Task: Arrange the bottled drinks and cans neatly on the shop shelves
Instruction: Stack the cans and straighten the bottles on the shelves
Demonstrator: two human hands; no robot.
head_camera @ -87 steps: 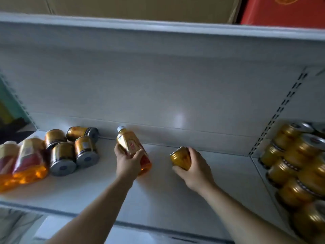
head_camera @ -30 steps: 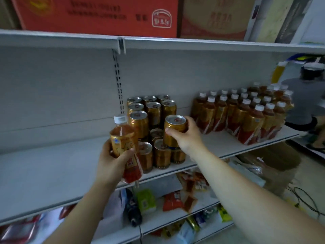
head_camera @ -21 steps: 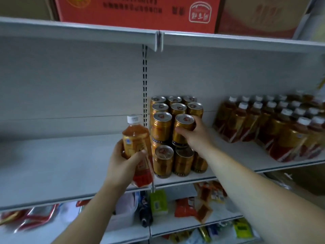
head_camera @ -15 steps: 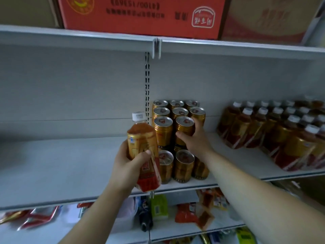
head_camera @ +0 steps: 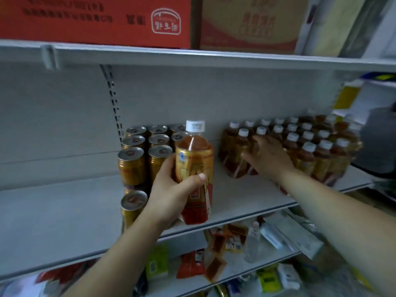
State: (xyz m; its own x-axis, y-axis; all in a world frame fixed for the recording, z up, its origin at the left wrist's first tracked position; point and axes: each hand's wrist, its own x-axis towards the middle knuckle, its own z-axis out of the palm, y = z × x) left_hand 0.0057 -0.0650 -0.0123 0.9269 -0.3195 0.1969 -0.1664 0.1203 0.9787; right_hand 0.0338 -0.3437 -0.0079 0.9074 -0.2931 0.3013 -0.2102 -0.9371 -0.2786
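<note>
My left hand (head_camera: 171, 189) grips an upright amber tea bottle (head_camera: 195, 168) with a white cap and gold-red label, held in front of the grey shelf (head_camera: 64, 221). Behind it stand several gold cans (head_camera: 131, 166), stacked in two layers. My right hand (head_camera: 265, 156) reaches out to the group of several white-capped tea bottles (head_camera: 304, 146) on the right of the shelf, its fingers spread against the left bottles; it holds nothing.
Red and brown cartons (head_camera: 96, 18) sit on the shelf above. The lower shelf (head_camera: 246, 273) holds mixed small packets and a clear bottle. The left part of the grey shelf is bare. A dark object (head_camera: 381, 142) stands beyond the shelf's right end.
My right hand let go of the gold can on the stack and moved right to the row of bottles. The left hand kept the tea bottle and brought it closer to the cans.
</note>
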